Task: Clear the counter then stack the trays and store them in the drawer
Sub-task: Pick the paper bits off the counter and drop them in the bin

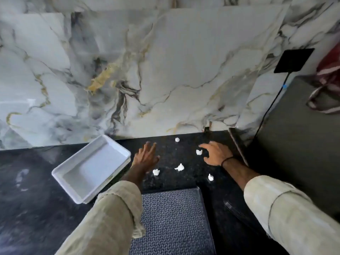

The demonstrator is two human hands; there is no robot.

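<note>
Several small white crumpled paper balls lie scattered on the black speckled counter (pixel 173 153), one at the back (pixel 177 139), one in the middle (pixel 179 167) and one near the front edge (pixel 210 177). My right hand (pixel 216 153) hovers open with its fingertips right beside another ball (pixel 199 152). My left hand (pixel 146 156) is flat and open just above a ball (pixel 156 172), not holding it. A white rectangular tray (pixel 73 192) sits empty at the left, with the edge of a second tray showing beneath it.
A marble backsplash (pixel 165 70) rises behind the counter. To the right stands a dark grey appliance (pixel 298 144) with a black cord, a black square plate and a red and white bag (pixel 329 74). Below the counter edge lies a patterned floor mat (pixel 173 221).
</note>
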